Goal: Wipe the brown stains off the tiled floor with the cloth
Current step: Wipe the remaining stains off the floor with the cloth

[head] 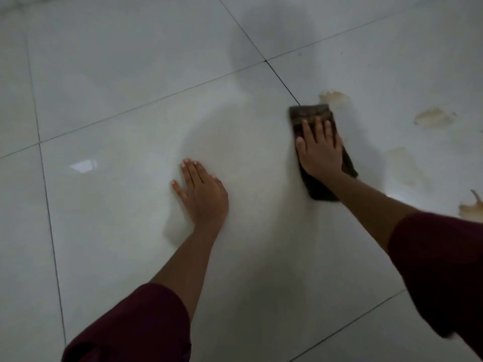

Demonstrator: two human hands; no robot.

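A dark brown cloth point(308, 113) lies flat on the pale tiled floor point(130, 74), and my right hand point(320, 150) presses down on it with the fingers spread. Just beyond the cloth's far edge is a brown stain point(335, 96). More brown stains sit to the right: one point(432, 117) further out, a faint one point(403, 163) beside my right forearm, and one point(471, 209) at the frame's right edge. My left hand point(201, 192) rests flat on the bare tile, palm down, holding nothing.
Dark grout lines point(282, 81) cross the floor between large glossy tiles. A bright light reflection point(85, 165) shows on the tile at left. Both my forearms carry dark maroon sleeves point(441, 270).
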